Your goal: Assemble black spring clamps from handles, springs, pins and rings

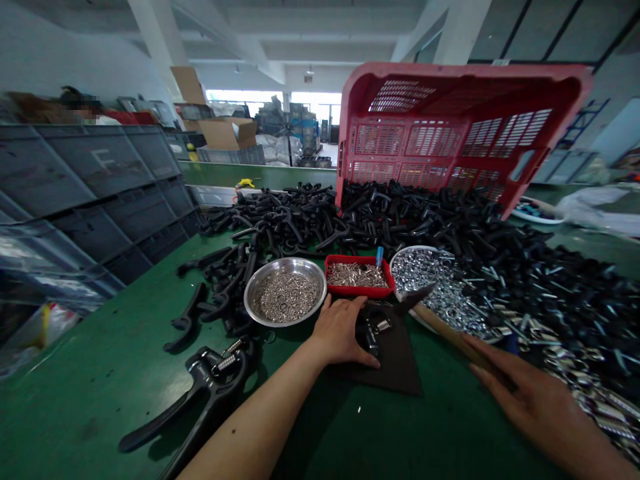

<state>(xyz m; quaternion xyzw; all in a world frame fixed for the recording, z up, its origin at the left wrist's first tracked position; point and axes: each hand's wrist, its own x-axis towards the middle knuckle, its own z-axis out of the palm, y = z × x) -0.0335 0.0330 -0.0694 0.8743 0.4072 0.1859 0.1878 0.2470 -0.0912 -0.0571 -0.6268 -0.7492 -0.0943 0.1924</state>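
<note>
My right hand (pixel 535 393) is closed around the wooden handle of a hammer (pixel 445 331). The hammer's dark head hangs over the right part of a dark mat (pixel 395 373), tilted and apart from the piece there. On that mat, my left hand (pixel 343 333) curls its thumb and fingers around a black hand grip exerciser (pixel 371 333) with a small metal spring (pixel 383 325). Part of this piece is hidden by the hand. Left of my forearm lies another hand grip exerciser (pixel 200 390), with two springs fitted between its black handles.
A metal bowl (pixel 250 313) and a red tray (pixel 360 291) hold small metal parts. Right of them, a round dish (pixel 400 257) overflows with shiny hardware. Black handles (pixel 300 220) pile up behind, spilling from a tipped red crate (pixel 465 70). Grey bins (pixel 100 167) stand left.
</note>
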